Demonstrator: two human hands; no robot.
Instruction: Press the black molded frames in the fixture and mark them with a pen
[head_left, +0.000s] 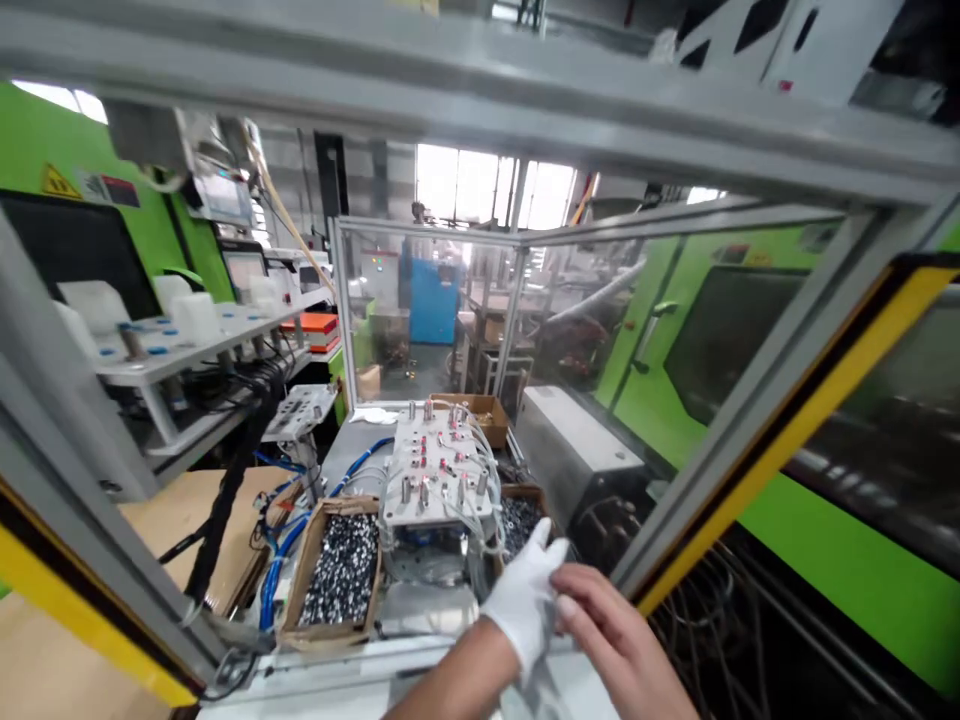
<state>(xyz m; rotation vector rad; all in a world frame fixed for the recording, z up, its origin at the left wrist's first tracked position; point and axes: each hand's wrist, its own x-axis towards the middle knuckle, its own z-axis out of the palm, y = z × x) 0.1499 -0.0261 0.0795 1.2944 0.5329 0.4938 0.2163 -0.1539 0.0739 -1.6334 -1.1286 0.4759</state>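
My left hand [525,595] wears a white glove and is raised low in the middle of the view, fingers curled loosely. My bare right hand [611,630] lies against it, its fingers pinching the glove at the palm side. Both hands hover in front of a metal fixture plate [439,470] studded with small pins and thin tubes. A cardboard box of small dark and silvery parts [341,570] sits to the left of the plate. A second box of similar parts [519,520] lies just beyond my gloved fingers.
An aluminium frame with a yellow and black edge [757,480] slants down at the right, another at the lower left [82,610]. Blue hoses and black cables [277,540] run left of the boxes. Green machines stand on both sides behind clear panels.
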